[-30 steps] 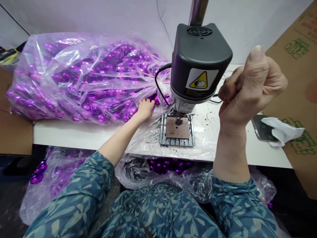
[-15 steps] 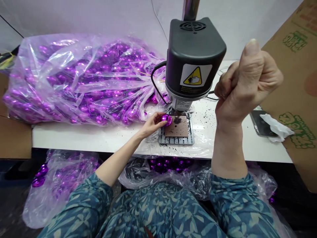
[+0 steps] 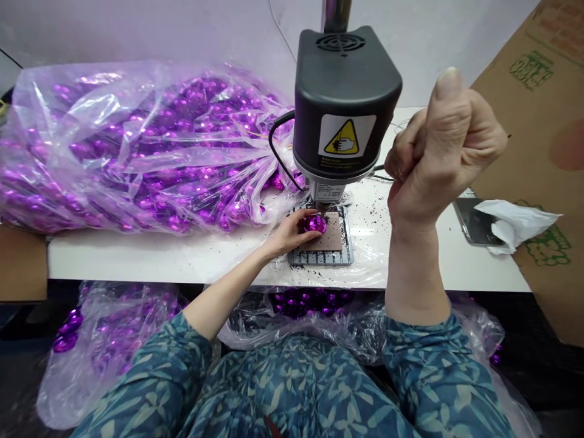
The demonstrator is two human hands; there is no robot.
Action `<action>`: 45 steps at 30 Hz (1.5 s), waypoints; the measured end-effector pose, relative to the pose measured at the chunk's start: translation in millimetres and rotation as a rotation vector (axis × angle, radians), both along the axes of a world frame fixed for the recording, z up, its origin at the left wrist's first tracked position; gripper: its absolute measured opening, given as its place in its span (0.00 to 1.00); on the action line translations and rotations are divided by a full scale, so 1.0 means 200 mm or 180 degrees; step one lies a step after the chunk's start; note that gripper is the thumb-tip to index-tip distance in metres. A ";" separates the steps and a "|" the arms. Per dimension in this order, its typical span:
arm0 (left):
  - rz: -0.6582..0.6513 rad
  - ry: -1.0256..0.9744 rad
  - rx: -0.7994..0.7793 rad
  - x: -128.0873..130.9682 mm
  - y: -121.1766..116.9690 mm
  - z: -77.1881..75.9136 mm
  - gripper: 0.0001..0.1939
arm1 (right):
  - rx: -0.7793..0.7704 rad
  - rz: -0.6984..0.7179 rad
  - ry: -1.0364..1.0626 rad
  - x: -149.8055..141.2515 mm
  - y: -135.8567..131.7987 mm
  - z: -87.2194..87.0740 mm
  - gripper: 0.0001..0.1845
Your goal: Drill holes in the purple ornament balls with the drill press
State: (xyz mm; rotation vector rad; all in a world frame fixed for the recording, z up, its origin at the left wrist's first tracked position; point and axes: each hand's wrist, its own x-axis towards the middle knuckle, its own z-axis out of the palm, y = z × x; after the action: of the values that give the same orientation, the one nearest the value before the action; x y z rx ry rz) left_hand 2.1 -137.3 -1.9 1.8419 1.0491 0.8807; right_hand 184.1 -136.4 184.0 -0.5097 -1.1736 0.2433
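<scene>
My left hand [image 3: 294, 234] pinches a shiny purple faceted ball [image 3: 316, 225] between thumb and fingers. The ball is over a square brown board [image 3: 331, 240] on the slotted metal base [image 3: 344, 258] of a bench drill press [image 3: 347, 91], under its head. The gap between ball and drill tip is hard to make out. My right hand [image 3: 449, 146] is raised at the right of the drill head, fingers curled into a fist, thumb on top. Whatever it grips is hidden behind the fingers.
A large clear bag [image 3: 150, 146] of purple balls lies on the white table [image 3: 137, 261] at left. Dark shavings surround the base. A phone [image 3: 477, 222] with a crumpled tissue [image 3: 515, 222] is at right, by a cardboard box [image 3: 538, 146]. More bagged balls [image 3: 314, 302] are below the table edge.
My left hand has brought the ball rightward from the board's left edge to under the drill head. My right fist keeps its place beside the machine. The whole view has shifted slightly.
</scene>
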 end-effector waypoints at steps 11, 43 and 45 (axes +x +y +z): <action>0.0362 0.0137 0.0463 0.09 -0.03 -0.09 0.26 | 0.0113 -0.0199 -0.0013 0.00 -0.02 -0.04 0.29; 0.0380 -0.0115 0.0253 0.09 -0.05 -0.11 0.26 | 0.1737 -0.0041 -0.0524 0.05 -0.04 -0.37 0.24; 0.0382 -0.0342 0.0146 0.10 -0.05 -0.12 0.26 | 0.1728 -0.0009 -0.0548 0.05 -0.05 -0.39 0.25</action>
State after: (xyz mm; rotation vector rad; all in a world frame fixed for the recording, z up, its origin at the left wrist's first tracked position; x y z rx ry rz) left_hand 22.4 -148.1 -26.4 1.7625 1.0887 1.0709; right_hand 194.3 -146.2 106.5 -0.0539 -1.3433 -0.1271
